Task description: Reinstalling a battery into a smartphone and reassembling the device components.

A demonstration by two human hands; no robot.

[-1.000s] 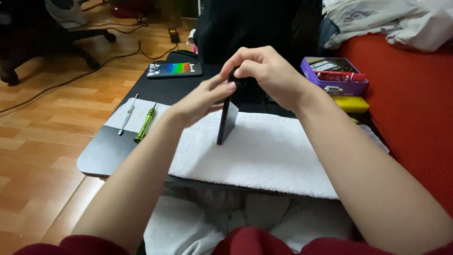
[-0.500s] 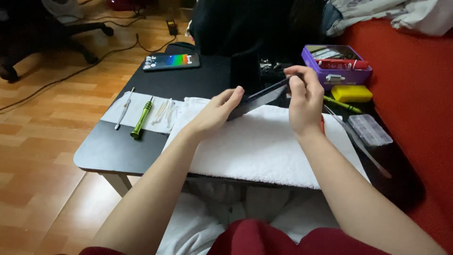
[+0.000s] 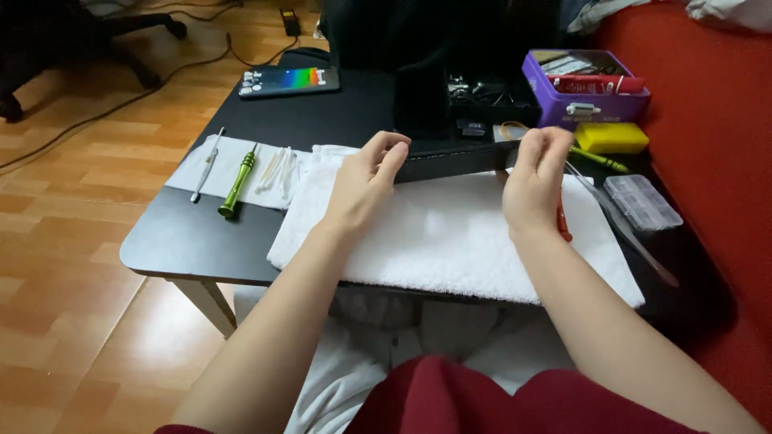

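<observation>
left hand (image 3: pixel 366 181), right hand (image 3: pixel 535 181), flat black slab (image 3: pixel 454 159)

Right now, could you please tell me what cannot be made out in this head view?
- Flat black device, head view: seen edge-on between the left hand and right hand, so its faces are hidden.
- Red tool: mostly behind the right hand.
- Purple box: contents too small to identify.
- Dark bag: cut off by the top edge.
- Clear case: contents too small.
</observation>
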